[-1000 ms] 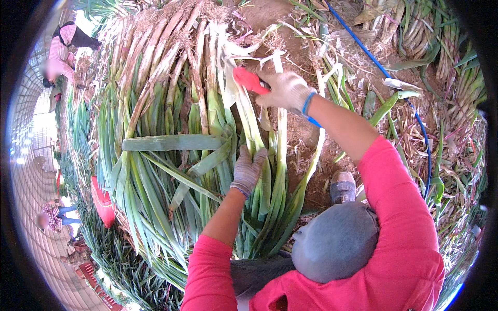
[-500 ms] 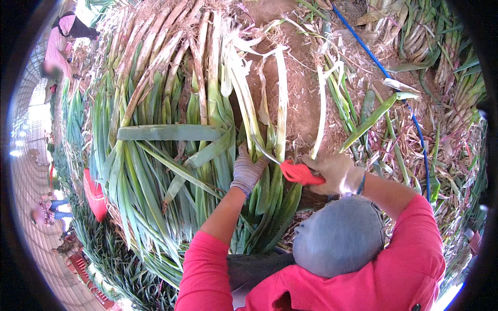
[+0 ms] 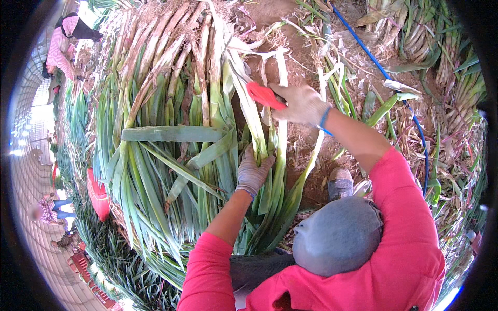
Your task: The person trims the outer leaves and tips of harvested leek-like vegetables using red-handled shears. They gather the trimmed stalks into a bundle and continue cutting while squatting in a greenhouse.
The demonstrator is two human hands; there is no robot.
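My left hand (image 3: 253, 173), in a pale glove, is closed around a leek (image 3: 249, 116) whose white stem points away from me. My right hand (image 3: 302, 105), gloved and with a blue band at the wrist, grips a knife (image 3: 265, 95) by its red handle. The knife's thin blade lies against the leek's upper white stem, though its tip is hard to make out. Just left of my left hand spreads a wide pile of leeks (image 3: 171, 109), roots at the far end and green leaves toward me. More loose leeks (image 3: 282, 103) lie beside and under my right hand.
A blue hose (image 3: 373, 59) crosses the littered soil on the right. A grey shoe (image 3: 341, 182) stands beside my head covering. More plants are heaped at the far right. At the left are a red object (image 3: 97, 194), a red crate (image 3: 88, 274) and other people (image 3: 62, 44).
My right hand has moved up and left with the knife, from near my left hand to the far part of the stem. My left hand stays nearly in place.
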